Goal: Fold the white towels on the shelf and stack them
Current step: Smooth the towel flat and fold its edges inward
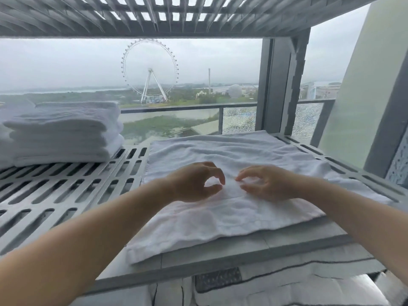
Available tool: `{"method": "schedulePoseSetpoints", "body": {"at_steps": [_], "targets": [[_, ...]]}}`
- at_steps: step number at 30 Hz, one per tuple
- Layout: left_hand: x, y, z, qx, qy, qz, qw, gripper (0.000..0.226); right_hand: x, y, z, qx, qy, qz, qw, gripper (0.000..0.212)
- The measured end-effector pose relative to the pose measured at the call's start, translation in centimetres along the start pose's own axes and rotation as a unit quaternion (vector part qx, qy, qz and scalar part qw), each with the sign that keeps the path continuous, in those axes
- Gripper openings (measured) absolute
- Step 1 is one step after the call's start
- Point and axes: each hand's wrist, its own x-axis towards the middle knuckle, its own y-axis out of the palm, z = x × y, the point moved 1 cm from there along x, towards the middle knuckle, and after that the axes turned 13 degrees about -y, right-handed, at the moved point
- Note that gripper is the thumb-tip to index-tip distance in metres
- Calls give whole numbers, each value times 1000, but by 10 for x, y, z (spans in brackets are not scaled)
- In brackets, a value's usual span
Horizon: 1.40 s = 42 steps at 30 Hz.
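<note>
A white towel [220, 219] lies spread on the right half of the grey slatted shelf [66, 191], its near part folded over into a double layer. My left hand [194, 184] and my right hand [265, 184] sit side by side over the towel's middle. On each hand the fingers are curled, with thumb and forefinger closed in a pinch on the cloth. A stack of folded white towels [64, 131] stands at the shelf's back left, apart from both hands.
Another slatted shelf [154, 16] runs overhead, and a grey upright post [280, 85] stands at the back right. Behind the shelf is a window onto a balcony rail and a Ferris wheel. White bedding with dark piping [287, 283] lies below the shelf's front edge.
</note>
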Motion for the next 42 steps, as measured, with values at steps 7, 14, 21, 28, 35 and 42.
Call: {"method": "schedulePoseSetpoints", "body": {"at_steps": [7, 14, 21, 28, 35, 42], "targets": [[85, 4, -10, 25, -12, -13, 1000, 22, 28, -38, -66, -76, -4, -16, 997, 31], [142, 27, -9, 60, -70, 4, 996, 28, 64, -48, -133, -98, 18, 76, 992, 35], [188, 37, -9, 57, -111, -1, 992, 36, 119, -70, -177, -83, 21, -22, 996, 23], [218, 41, -4, 44, -130, -15, 990, 36, 162, -77, -225, -100, 72, -63, 990, 16], [241, 66, 1, -3, -141, 23, 990, 50, 194, -62, -244, -33, 60, 30, 997, 14], [237, 74, 1, 10, -152, 19, 988, 52, 211, -66, -255, -125, 64, 26, 990, 21]]}}
